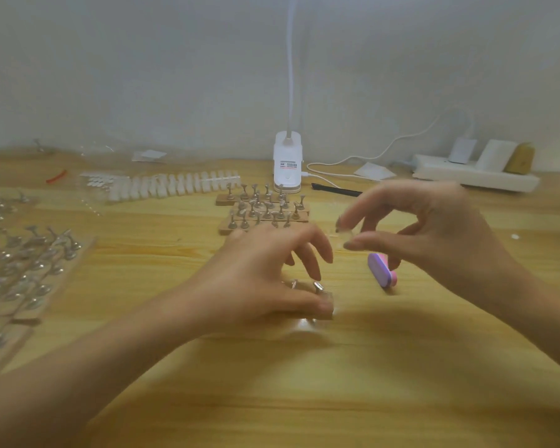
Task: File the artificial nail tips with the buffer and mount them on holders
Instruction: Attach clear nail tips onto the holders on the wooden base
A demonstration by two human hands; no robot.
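Pinching a clear nail tip (345, 230), the right hand (434, 231) hovers, lined up to mount it.
Thumb and forefinger squeeze the tip by its edges, likely leaving the underside free to seat on a peg. Just below and left of that pinch, the left hand (265, 279) curls over a small wooden strip (326, 308) carrying metal holders (318, 286), with the thumb pressing its end, probably to brace it against tipping. Right under the pinch, the pink buffer (382, 270) lies on the table (401, 367) in nobody's grip, which suggests filing on this tip is finished. Beyond the pinch stand spare holder strips (265, 210). Farther left, a row of loose tips (175, 185) waits.
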